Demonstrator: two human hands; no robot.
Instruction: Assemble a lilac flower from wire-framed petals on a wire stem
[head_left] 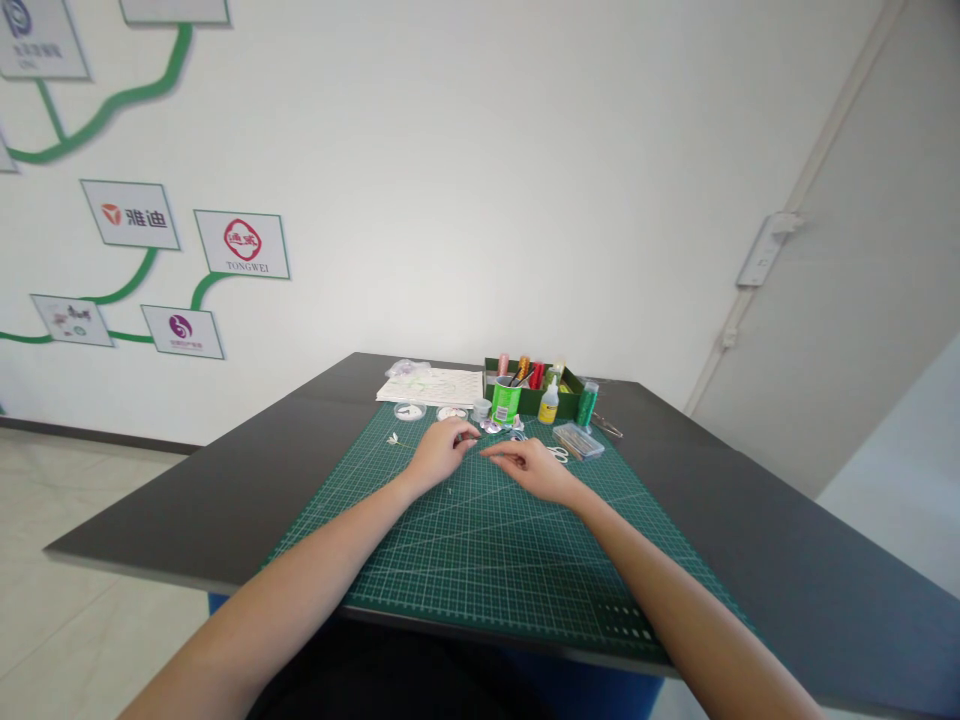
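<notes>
My left hand (442,452) is over the far part of the green cutting mat (465,560), its fingers curled and thumb pressed in. Across a small gap, my right hand (531,468) points left with thumb and fingertips brought together. Anything pinched in either hand is too small to make out. Just beyond the fingers stands a green can (505,402) with dark-handled tools in it. White loops like scissor handles (558,454) lie beside my right hand. To the left of my left hand lies a small white flower on a thin stem (394,439).
Behind the hands are round dishes (410,412), a glue bottle (548,405), a clear plastic case (578,441) and a green thread spool (587,403). A dark green box (574,398) holds several spools. White sheets (450,386) lie at the back left, before the wall.
</notes>
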